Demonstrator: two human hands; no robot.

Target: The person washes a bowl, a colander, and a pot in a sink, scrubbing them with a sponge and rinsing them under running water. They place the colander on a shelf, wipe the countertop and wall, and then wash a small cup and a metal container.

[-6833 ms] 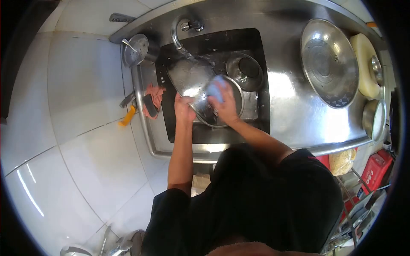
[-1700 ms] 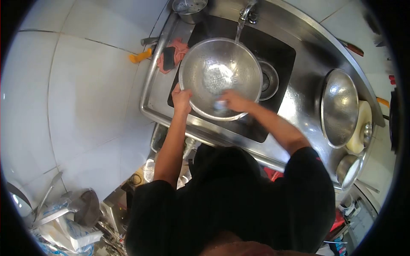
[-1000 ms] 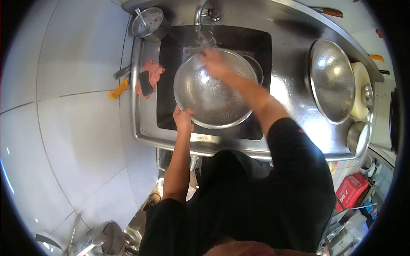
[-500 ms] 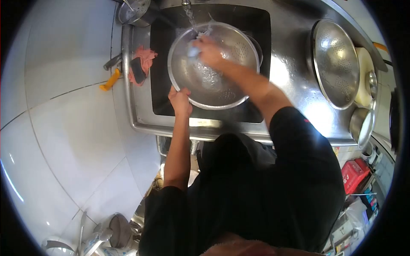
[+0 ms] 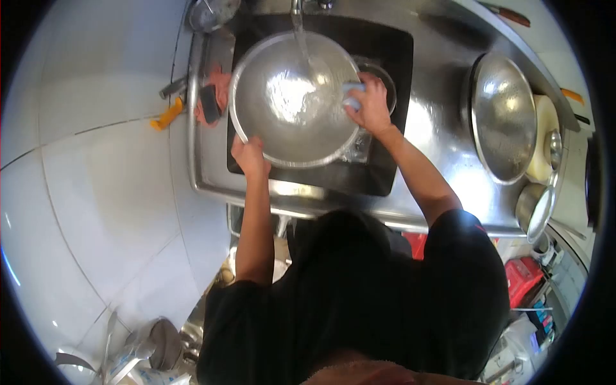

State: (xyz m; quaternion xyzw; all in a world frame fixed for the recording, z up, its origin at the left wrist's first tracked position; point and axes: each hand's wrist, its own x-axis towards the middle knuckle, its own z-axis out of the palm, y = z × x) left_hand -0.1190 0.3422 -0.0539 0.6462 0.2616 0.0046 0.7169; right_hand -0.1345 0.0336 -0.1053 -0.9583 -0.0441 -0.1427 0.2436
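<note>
A large steel colander [image 5: 289,138] is held over the dark sink basin [image 5: 385,176], its inside wet and shiny. At its lower-left rim my left hand [image 5: 251,156] is closed, thumb over the edge. My right hand [image 5: 372,106] grips a pale blue sponge [image 5: 352,96] against the right side of the rim; part of the sponge is covered by the fingers. From the faucet [image 5: 296,8] a stream of water runs into the colander. Behind my right hand, another round vessel [image 5: 390,83] shows in the basin, mostly hidden.
On the right of the steel counter lean a second colander [image 5: 504,122], a pale board [image 5: 544,131] and a small metal bowl [image 5: 536,208]. To the left sit a pink cloth [image 5: 220,83], a dark pad [image 5: 209,104] and a yellow-handled tool [image 5: 168,114]. A metal pot [image 5: 215,13] stands at the back left.
My right hand has moved with the sponge from the colander's upper inside to its right rim. The colander has shifted left and turned, with my left hand still on it.
</note>
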